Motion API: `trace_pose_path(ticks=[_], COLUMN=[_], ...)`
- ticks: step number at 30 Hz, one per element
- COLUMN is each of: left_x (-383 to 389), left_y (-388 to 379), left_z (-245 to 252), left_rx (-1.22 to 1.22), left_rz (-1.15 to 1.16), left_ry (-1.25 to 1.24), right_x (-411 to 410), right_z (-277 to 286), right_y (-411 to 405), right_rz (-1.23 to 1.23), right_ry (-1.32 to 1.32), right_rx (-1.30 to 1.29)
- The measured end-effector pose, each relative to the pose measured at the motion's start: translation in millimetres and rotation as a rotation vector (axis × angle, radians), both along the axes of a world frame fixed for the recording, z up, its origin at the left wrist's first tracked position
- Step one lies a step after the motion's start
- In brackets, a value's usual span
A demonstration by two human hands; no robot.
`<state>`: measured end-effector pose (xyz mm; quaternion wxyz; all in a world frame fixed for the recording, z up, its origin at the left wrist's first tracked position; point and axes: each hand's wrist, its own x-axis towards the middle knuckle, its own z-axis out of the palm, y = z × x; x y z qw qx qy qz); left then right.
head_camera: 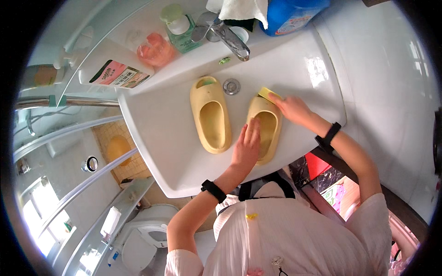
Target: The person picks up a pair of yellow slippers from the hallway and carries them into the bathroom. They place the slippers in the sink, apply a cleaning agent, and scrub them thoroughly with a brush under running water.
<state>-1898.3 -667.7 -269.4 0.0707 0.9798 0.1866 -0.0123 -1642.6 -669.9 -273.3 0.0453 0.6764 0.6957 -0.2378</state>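
Two yellow slippers lie side by side in a white washbasin. The left slipper stands apart from my hands, beside the metal drain. My left hand rests on the right slipper, its fingers at the foot opening, holding it against the basin. In my right hand is a yellow sponge or brush, pressed at the toe end of that slipper. Which of the two it is, I cannot tell. Both wrists wear black bands.
A chrome faucet reaches over the basin's back edge. Around it stand a blue bottle, a white cloth, a green pump bottle, a pink translucent container and a large white bottle. A toilet is at lower left.
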Motion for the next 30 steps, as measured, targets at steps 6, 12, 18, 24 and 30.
trace_pose_path(ticks=[6, 12, 18, 24, 30], left_x=[11, 22, 20, 20, 19], left_y=[-11, -20, -18, -19, -21], left_z=[-26, -23, -18, -18, -19], left_rx=[-0.132, -0.12, -0.15, -0.19, -0.184], left_rz=[-0.014, 0.028, 0.047, 0.048, 0.055], left_ry=[-0.069, 0.072, 0.075, 0.078, 0.041], right_x=[6, -45, -54, -62, -69], right_z=[-9, -26, -41, -43, -30], right_y=[42, 116, 120, 122, 130], right_rz=[-0.114, 0.227, 0.324, 0.366, 0.36], right_ry=[0.251, 0.18, 0.048, -0.063, -0.075], right_rx=[0.194, 0.018, -0.124, -0.156, -0.245])
